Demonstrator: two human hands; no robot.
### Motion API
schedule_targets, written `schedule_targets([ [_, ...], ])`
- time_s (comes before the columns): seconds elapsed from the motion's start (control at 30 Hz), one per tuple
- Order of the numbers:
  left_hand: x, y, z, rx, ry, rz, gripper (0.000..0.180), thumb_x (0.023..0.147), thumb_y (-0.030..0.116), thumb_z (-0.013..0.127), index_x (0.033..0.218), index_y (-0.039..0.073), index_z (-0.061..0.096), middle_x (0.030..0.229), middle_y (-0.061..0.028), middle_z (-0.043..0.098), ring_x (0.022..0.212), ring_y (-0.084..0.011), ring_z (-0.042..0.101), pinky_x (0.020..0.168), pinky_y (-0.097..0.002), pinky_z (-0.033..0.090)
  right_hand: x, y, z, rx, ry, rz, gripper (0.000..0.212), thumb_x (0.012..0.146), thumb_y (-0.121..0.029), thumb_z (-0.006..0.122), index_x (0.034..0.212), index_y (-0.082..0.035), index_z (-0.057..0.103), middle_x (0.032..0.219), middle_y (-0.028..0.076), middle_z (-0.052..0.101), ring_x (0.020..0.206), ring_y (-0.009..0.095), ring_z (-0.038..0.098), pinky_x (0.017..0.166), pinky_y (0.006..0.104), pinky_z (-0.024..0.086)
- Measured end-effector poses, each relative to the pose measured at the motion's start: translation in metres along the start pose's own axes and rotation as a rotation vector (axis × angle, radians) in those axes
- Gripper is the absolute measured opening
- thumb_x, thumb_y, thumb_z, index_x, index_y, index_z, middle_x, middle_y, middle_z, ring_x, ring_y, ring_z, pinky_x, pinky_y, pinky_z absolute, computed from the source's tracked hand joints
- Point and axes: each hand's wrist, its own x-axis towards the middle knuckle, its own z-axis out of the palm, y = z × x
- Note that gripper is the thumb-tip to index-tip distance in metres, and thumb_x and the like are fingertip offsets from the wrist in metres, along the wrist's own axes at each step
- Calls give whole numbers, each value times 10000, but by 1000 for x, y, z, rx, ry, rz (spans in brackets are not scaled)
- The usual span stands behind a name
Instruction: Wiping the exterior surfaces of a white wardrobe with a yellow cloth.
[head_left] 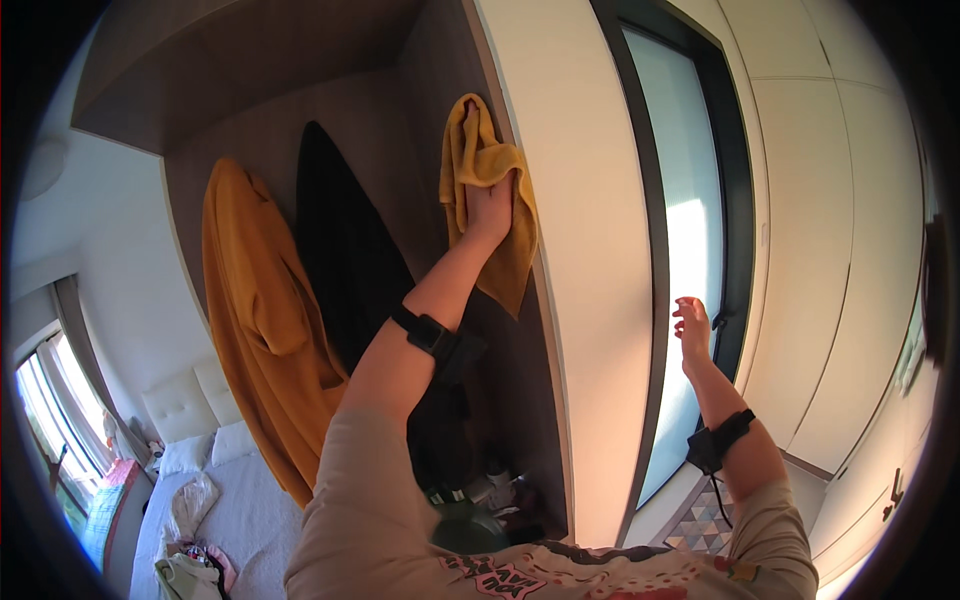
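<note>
My left hand [489, 211] is raised at the inner side panel [430, 50] of an open wardrobe, holding a yellow cloth [518, 262]. Folds of the cloth cover most of the fingers, and its lower corner hangs down past the wrist. A mustard coat [245, 270] and a black garment [340, 225] hang on the back wall, left of that arm. My right hand [691, 332] is held up in front of a frosted glass door [680, 160], its fingers loosely bent and apart with nothing in them. Both forearms wear black straps with small devices.
A pale wall edge [560, 200] separates the wardrobe from the black-framed door. Tall cream cabinets [810, 250] line the right side. At the lower left stands a bed [260, 520] with clothes on it, near a window [65, 420]. Dark items sit low inside the wardrobe.
</note>
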Motion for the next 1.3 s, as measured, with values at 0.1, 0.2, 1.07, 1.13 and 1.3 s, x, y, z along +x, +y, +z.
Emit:
schedule_targets([
  [0.1,33,5,-5,328,280,273,511,1072,288,519,1485,-1,432,1508,-173,474,1384,-313,466,1149,-402,353,27,-4,19,-85,-1,-254,232,1043,-318,530,1050,-110,632,899,-21,602,758,69,505,675,249,419],
  [0.2,124,25,-53,113,44,-83,496,1086,310,456,1480,8,440,1446,-159,534,1307,-282,518,1116,-370,386,47,-21,47,-240,90,-417,255,1056,-333,522,1040,-104,633,917,-25,618,771,68,520,669,246,418],
  [1.07,79,3,-40,-29,155,-220,556,1070,419,494,1454,18,475,1350,-102,557,1193,-234,554,1048,-361,427,85,-19,65,-474,302,-490,443,1120,-448,341,1007,-60,522,838,171,600,816,356,592,803,453,481],
  [1.13,90,2,-29,-66,149,-273,556,1069,430,493,1441,18,490,1327,-96,570,1168,-226,567,1034,-360,439,79,-24,56,-590,310,-420,460,1127,-440,307,1168,-58,560,917,185,616,858,364,616,847,471,496],
  [1.3,50,-82,-59,-576,235,-230,576,1074,378,521,1536,64,383,1471,-82,475,1317,-225,491,1125,-343,385,48,-76,105,-723,371,-634,183,989,-152,568,1149,-66,583,1079,139,601,993,336,617,893,433,510],
])
